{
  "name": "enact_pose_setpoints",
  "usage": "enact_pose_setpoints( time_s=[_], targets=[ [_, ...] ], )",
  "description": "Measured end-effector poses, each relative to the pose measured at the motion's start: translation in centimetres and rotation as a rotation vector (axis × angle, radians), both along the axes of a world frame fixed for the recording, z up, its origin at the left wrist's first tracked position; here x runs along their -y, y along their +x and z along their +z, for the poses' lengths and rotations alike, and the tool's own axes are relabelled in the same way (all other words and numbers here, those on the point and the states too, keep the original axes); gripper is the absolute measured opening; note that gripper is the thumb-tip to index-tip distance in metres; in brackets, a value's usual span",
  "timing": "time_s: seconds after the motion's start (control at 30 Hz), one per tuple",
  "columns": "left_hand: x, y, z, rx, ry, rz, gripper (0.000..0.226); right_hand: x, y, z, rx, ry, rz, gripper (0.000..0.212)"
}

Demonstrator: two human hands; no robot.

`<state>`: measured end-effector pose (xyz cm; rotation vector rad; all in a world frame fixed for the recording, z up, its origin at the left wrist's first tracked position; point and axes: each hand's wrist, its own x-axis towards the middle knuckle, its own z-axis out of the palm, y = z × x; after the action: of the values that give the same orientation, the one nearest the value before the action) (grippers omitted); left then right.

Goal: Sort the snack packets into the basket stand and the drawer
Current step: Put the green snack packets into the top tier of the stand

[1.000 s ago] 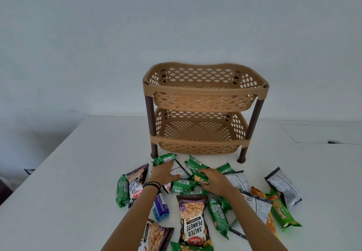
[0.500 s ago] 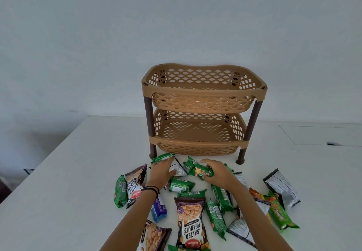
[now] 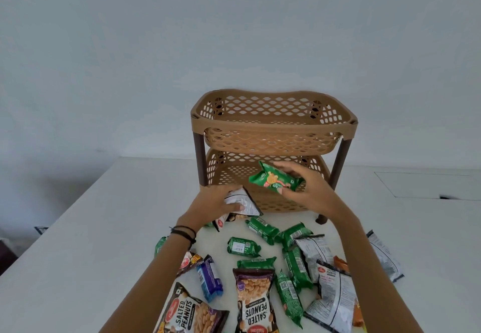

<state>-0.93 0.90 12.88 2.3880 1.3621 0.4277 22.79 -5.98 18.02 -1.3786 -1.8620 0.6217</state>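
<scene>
A tan two-tier basket stand (image 3: 273,127) with brown legs stands on the white table; both tiers look empty. My right hand (image 3: 308,189) holds a green biscuit packet (image 3: 276,181) in the air in front of the lower tier. My left hand (image 3: 217,204) grips a silver-and-black snack packet (image 3: 243,202) just in front of the stand's lower rim. Several packets lie on the table below my hands: green biscuit packs (image 3: 243,247), two Salted Peanuts bags (image 3: 253,300), and a blue packet (image 3: 209,278).
The white table (image 3: 78,241) ends at a left edge and meets a pale wall behind the stand. A rectangular flap outline (image 3: 429,184) is set in the tabletop at the right. More silver and orange packets (image 3: 335,299) lie under my right forearm.
Both hands have lifted off the pile toward the stand. The right hand raised the green biscuit packet up to the lower tier; the left picked up the silver-and-black packet.
</scene>
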Motion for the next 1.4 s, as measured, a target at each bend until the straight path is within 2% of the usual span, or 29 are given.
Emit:
enact_pose_setpoints(
  time_s=[0.27, 0.47, 0.63, 0.77, 0.97, 1.1, 1.17, 1.27, 1.4],
  targets=[
    [-0.1, -1.0, 8.9, 0.088, -0.080, -0.261, 0.056, -2.4, 0.4, 5.4, -0.059, 0.223, -0.105, 0.053],
    [-1.1, -2.1, 13.5, 0.269, -0.040, -0.345, 0.053, -5.6, -0.2, 8.1, -0.014, 0.382, -0.254, 0.045],
    [-4.3, -2.3, 16.1, 0.466, 0.055, -0.222, 0.053, -8.9, -1.2, 8.9, 0.018, 0.398, -0.327, 0.041],
    [-7.8, -1.0, 17.1, 0.581, 0.148, -0.106, 0.048, -11.4, -1.5, 9.0, 0.098, 0.239, -0.270, 0.042],
    [-13.2, 1.0, 16.7, 0.467, 0.222, -0.004, 0.048, -14.1, -1.2, 9.6, 0.296, 0.005, -0.202, 0.038],
    [-15.9, 2.4, 15.7, 0.234, 0.195, 0.005, 0.060, -15.6, -1.2, 9.8, 0.411, -0.131, -0.162, 0.037],
    [-16.8, 3.0, 15.4, 0.104, 0.153, -0.039, 0.056, -16.3, -1.2, 9.9, 0.465, -0.222, -0.131, 0.033],
    [-17.5, 3.8, 14.9, -0.073, 0.060, -0.090, 0.050, -16.5, -1.1, 10.0, 0.421, -0.360, -0.096, 0.029],
    [-17.4, 4.2, 14.2, -0.137, 0.009, -0.113, 0.050, -16.3, -1.2, 10.0, 0.333, -0.421, -0.104, 0.032]
  ],
)
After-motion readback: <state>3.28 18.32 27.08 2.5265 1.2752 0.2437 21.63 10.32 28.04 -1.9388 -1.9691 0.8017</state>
